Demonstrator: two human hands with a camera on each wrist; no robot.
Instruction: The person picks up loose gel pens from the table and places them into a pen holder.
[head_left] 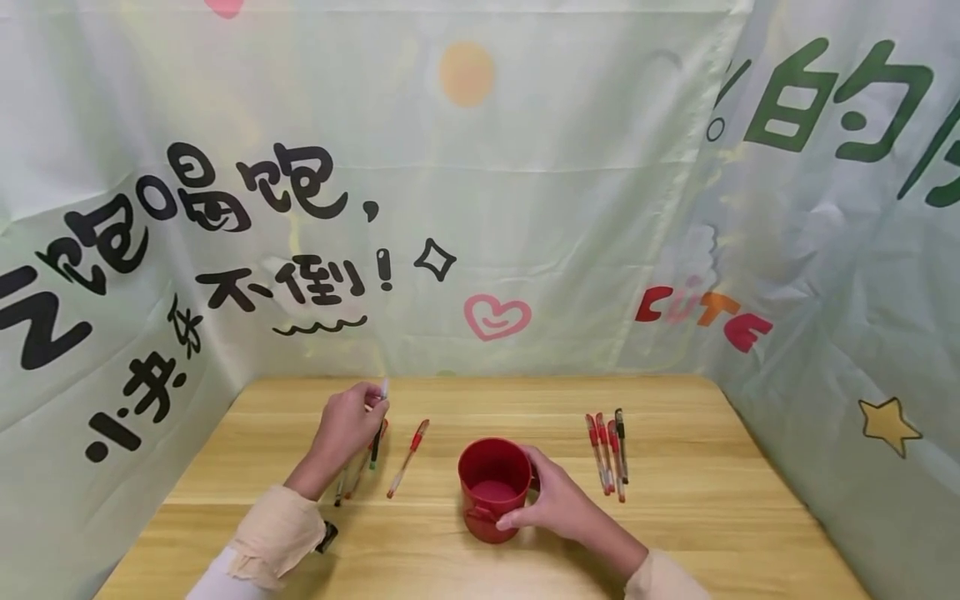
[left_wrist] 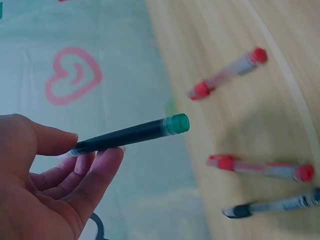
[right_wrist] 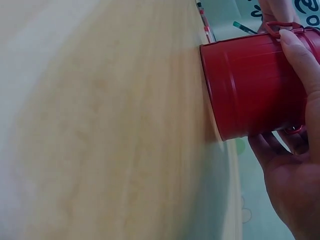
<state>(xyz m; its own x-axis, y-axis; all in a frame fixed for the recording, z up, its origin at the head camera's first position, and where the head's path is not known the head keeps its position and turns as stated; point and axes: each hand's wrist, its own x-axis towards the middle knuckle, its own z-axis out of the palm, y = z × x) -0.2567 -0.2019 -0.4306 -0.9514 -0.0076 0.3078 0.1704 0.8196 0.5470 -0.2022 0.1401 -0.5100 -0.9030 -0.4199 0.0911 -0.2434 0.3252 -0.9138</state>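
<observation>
My left hand is raised over the left part of the table and pinches one end of a dark-barrelled pen between thumb and fingers. The pen's green end points away from the hand in the left wrist view. My right hand holds a red cup from its right side, thumb at the small handle on the near side. The cup stands upright on the table, and its inside looks empty in the head view.
Left of the cup lies a red pen. Another red pen and a black pen lie beneath the left hand. Several red and black pens lie side by side on the right. Printed cloth surrounds the wooden table.
</observation>
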